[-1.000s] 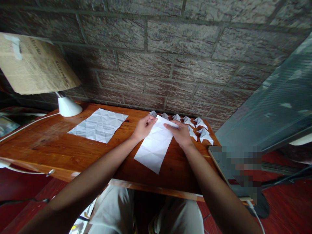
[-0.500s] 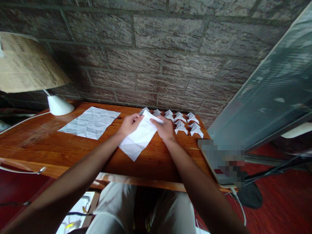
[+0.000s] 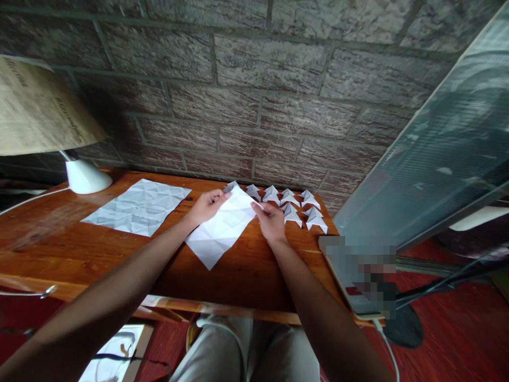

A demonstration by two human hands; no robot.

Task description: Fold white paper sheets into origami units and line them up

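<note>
A creased white paper sheet (image 3: 220,231) lies at an angle on the wooden table (image 3: 59,244). My left hand (image 3: 204,206) pinches its far left edge. At the far right edge my right hand (image 3: 271,222) has its fingers closed on the paper. The sheet's far end is slightly lifted between the two hands. Just behind and to the right of my right hand stand several small folded paper pieces (image 3: 294,204) in rows.
A second creased sheet (image 3: 137,213) lies flat to the left. A white lamp base (image 3: 83,178) with a paper shade (image 3: 35,114) stands at the far left. A brick wall runs behind the table. A pixelated device (image 3: 358,270) sits at the table's right edge.
The sheet has turned and shifted left, its near corner now pointing toward me. Both hands have stayed on its far end. The camera view has drifted right.
</note>
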